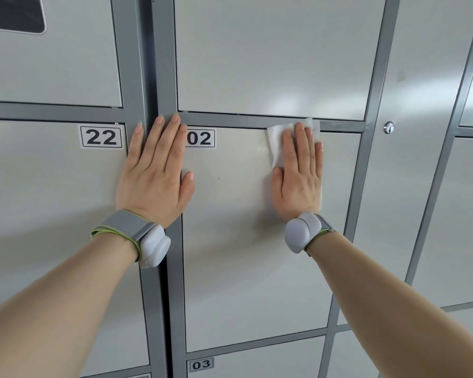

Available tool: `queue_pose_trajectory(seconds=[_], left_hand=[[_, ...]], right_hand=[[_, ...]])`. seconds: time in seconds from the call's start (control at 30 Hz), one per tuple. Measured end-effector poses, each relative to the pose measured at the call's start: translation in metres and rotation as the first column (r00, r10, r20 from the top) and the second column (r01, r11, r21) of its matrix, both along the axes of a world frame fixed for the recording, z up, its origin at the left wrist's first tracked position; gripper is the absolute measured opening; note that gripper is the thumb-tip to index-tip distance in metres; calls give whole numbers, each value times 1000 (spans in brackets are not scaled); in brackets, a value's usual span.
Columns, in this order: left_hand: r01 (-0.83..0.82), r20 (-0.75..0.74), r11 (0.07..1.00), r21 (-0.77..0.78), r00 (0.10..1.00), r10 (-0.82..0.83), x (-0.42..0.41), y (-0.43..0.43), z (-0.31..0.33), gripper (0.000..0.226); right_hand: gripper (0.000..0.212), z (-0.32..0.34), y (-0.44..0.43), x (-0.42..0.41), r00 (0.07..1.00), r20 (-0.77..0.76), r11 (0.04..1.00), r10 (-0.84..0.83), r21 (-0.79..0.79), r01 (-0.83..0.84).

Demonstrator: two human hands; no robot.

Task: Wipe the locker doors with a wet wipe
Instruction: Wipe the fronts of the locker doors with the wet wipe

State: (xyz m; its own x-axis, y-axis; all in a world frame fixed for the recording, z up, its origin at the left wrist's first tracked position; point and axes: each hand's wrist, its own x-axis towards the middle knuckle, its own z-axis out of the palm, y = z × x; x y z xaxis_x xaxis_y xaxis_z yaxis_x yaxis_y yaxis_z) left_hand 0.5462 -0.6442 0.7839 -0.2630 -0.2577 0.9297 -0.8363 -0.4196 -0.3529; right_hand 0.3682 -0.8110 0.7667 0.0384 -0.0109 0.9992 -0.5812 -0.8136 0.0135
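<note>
- Presently, item one: wet wipe (276, 143), white, spread flat under my right grip (298, 175) at the upper right of locker door 02 (243, 268). Its top edge laps onto the horizontal rail (230, 120) above the door.
- Long axis of the wipe: upright, in line with my fingers. Its lower part is hidden by the palm, though it probably reaches to the heel of the hand.
- Right grip: flat, fingers straight and together, pointing up, pressing the wipe to the door; nothing is curled round it.
- Left grip (155, 173): flat, fingers straight and holding nothing, laid on the vertical post (161, 64) between door 22 (52, 214) and door 02, thumb on door 02. It covers the left edge of the 02 label (201, 138).
- Relation for the next stroke, as I judge it: most of door 02 lies below and left of the wipe, so the right grip, already on the wipe, is the one to draw it down or across.
- Arms: both extended forward and up, with a grey wrist device (299, 233) on each.
- Nearby: 22 label (101, 137), 03 label (201, 364), round keyed lock (389, 128) on the panel to the right.
</note>
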Motion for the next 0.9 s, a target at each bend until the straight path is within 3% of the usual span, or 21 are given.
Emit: queue_pose_trajectory(seconds=[0.77,0.9], left_hand=[[59,11,995,77,998,-60,2,10,4,62],[10,-52,1000,24,999,-9,12,19,6,64]], right_hand=[[52,-28,27,22,910,-414,947,-13,-298,-122],[50,-32,20,16,879,-477,936,-15,-315,-155]])
